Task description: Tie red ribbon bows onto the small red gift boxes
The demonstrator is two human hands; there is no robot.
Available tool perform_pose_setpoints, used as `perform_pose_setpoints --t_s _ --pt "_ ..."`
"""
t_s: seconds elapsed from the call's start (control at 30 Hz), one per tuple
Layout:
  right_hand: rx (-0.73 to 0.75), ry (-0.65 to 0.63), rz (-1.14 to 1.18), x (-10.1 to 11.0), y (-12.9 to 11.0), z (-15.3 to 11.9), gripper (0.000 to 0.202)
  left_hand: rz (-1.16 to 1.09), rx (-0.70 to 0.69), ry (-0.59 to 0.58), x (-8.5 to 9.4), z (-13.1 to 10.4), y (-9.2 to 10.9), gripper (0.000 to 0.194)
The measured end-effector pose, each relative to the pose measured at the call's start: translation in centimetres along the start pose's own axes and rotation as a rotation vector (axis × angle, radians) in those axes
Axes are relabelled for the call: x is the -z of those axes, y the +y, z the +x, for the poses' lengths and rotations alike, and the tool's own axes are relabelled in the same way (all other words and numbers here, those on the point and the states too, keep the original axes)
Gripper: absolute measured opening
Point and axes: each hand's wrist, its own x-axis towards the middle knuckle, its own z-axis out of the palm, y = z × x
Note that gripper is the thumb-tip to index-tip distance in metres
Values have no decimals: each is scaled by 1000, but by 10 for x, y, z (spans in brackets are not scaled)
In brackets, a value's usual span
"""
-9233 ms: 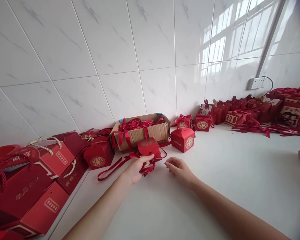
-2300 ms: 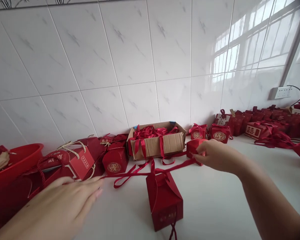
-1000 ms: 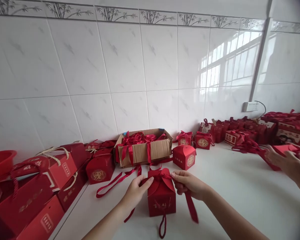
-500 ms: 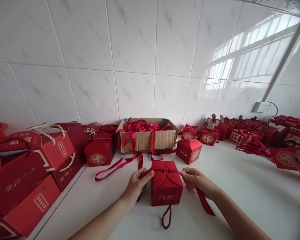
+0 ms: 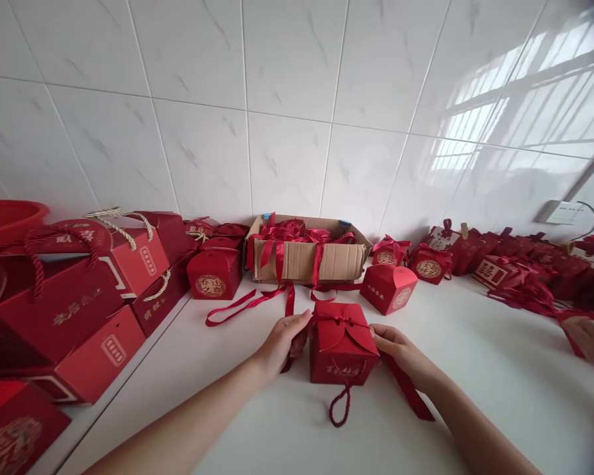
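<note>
A red gift box [image 5: 327, 359] with curved, overlapping top flaps stands upright on the white table in front of me. Dark red ribbon [image 5: 410, 390] crosses its top and is knotted over the middle. At the box's left upper edge, my left hand [image 5: 283, 344] is closed on one ribbon end, thumb on top. My right hand [image 5: 404, 356] pinches the other end beside the right edge, and its tail hangs down to the table. From the front of the box a dark red cord loop [image 5: 340, 410] hangs onto the tabletop.
Behind the box, a cardboard carton [image 5: 301, 262] holds red ribbons, some trailing out. A folded red box [image 5: 389, 289] stands nearby. Larger gift boxes [image 5: 86, 316] are stacked at left, many small ones [image 5: 499, 254] at right. Another person's hand [image 5: 591, 340] holds ribbon there.
The camera view has shifted, so the scene sits further right and higher. Both my hands have moved slightly down along the box's sides with the ribbon ends. The other person's box is no longer visible.
</note>
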Motion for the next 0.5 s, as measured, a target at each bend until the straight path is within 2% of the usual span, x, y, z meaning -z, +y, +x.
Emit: perform_pose_setpoints --t_s 0.27,0.5 --pt "-33 34 -94 7 8 -4 39 61 -15 -21 -4 -5 4 46" --pt "64 60 -137 14 10 2 40 197 -75 27 -10 -7 1 52"
